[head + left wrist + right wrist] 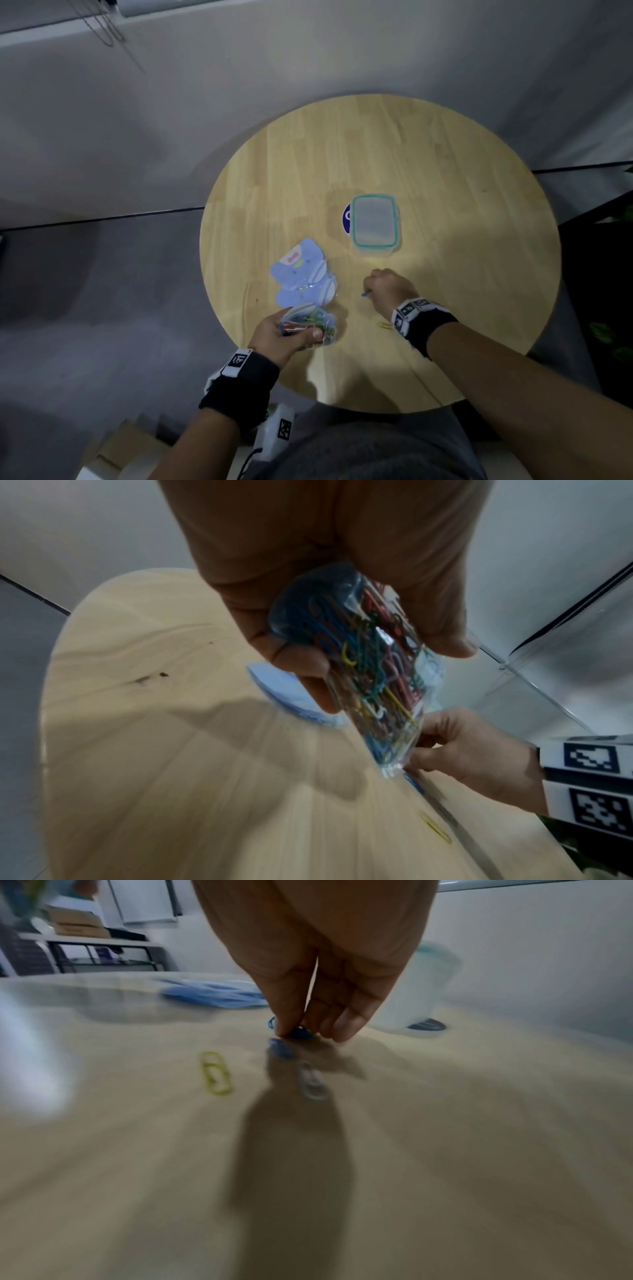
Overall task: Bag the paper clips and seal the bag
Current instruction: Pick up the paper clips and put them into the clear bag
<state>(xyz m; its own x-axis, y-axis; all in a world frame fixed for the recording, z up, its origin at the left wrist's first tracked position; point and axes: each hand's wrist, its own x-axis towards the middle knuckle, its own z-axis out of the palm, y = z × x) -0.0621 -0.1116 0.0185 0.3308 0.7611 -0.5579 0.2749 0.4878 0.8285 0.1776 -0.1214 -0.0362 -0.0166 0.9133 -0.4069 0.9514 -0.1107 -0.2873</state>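
My left hand [284,334] grips a small clear bag [310,323] stuffed with coloured paper clips [373,664], thumb on one side and fingers on the other, just above the near left of the round table. To the right, my right hand [387,287] is down on the tabletop, its fingertips [284,1028] pinching a blue paper clip [299,1034]. Another blue clip [281,1047], a silver clip [311,1083] and a yellow clip [215,1076] lie loose on the wood near that hand. The yellow clip [386,324] sits beside my right wrist.
A pile of blue printed bags [301,274] lies just beyond my left hand. A lidded plastic box with a teal rim [375,221] stands at the table's middle, partly over a dark blue round sticker [346,217]. The wooden table [445,171] drops off all round.
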